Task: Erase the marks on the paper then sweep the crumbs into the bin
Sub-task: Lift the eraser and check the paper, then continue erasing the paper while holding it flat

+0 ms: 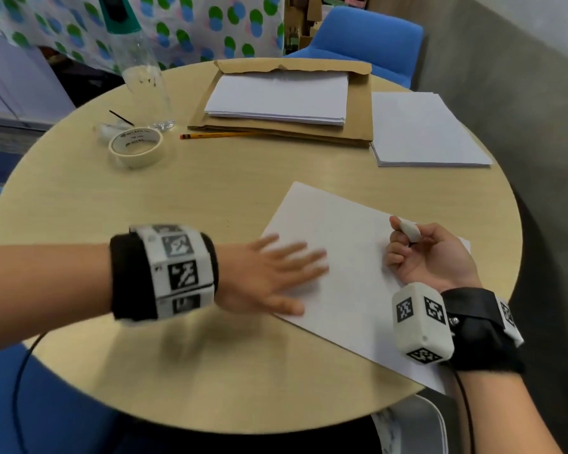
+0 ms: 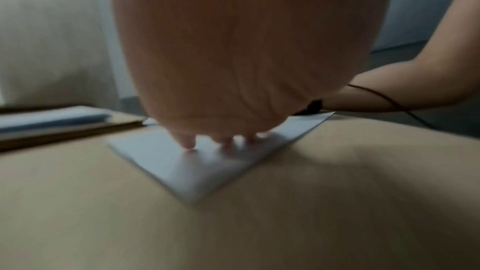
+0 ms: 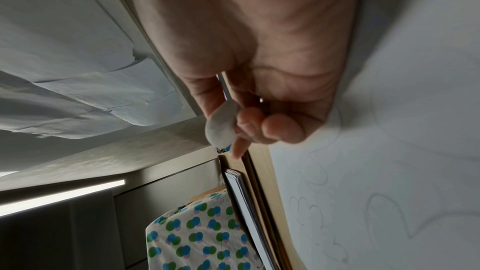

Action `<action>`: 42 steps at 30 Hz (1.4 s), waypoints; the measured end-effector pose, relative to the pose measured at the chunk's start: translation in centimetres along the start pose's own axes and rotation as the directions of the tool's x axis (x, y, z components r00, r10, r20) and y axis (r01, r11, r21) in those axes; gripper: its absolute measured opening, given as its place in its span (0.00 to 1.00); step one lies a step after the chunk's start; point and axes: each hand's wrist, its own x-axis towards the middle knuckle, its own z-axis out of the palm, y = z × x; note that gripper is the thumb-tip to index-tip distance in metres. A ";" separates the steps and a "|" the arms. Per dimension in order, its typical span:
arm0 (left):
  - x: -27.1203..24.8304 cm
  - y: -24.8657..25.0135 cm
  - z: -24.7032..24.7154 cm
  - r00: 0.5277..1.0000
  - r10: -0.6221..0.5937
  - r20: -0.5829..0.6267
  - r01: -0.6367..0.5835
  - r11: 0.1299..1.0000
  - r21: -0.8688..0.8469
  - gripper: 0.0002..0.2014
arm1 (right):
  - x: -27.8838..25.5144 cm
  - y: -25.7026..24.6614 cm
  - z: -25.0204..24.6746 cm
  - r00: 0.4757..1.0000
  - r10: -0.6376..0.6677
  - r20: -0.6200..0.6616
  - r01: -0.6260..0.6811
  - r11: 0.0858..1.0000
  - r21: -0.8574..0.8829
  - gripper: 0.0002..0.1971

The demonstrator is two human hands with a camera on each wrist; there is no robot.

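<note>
A white sheet of paper [image 1: 348, 257] lies angled on the round wooden table, near its front right edge. Faint pencil marks [image 3: 379, 208] show on the sheet in the right wrist view. My left hand [image 1: 276, 273] lies flat, fingers spread and blurred, on the sheet's left part; its fingertips [image 2: 189, 143] touch the paper [image 2: 197, 167]. My right hand [image 1: 420, 253] rests its edge on the sheet's right part, fingers curled round a white eraser [image 1: 409, 231] held off the paper. The eraser [image 3: 221, 126] sits between thumb and fingers.
At the back stand a stack of white paper [image 1: 276, 96] on a brown envelope, a yellow pencil [image 1: 217, 136], a tape roll [image 1: 135, 147], a clear bottle [image 1: 145, 80] and a second paper stack [image 1: 427, 129]. Blue chairs surround the table. A white bin rim [image 1: 417, 421] shows below the front edge.
</note>
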 end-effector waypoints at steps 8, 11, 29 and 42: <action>-2.0 -6.6 1.0 0.794 -0.606 0.038 0.605 0.795 0.041 0.44 | -0.2 0.1 0.1 1.000 0.004 -0.003 -0.004 1.000 0.006 0.27; -1.3 -6.7 -0.3 0.902 -0.427 -0.059 0.418 0.900 -0.119 0.41 | -0.4 0.3 0.5 0.999 -0.002 -0.039 0.000 0.999 -0.034 0.26; 3.4 -6.0 -1.3 0.987 -0.108 -0.123 0.093 0.988 -0.124 0.59 | 3.8 4.1 11.9 0.998 -0.023 -0.059 -0.060 -0.069 -0.996 0.08; 3.7 -6.0 -1.3 0.990 -0.133 -0.048 0.129 0.989 -0.066 0.63 | 2.5 4.7 10.7 0.997 0.002 -0.073 -0.073 0.011 -0.997 0.05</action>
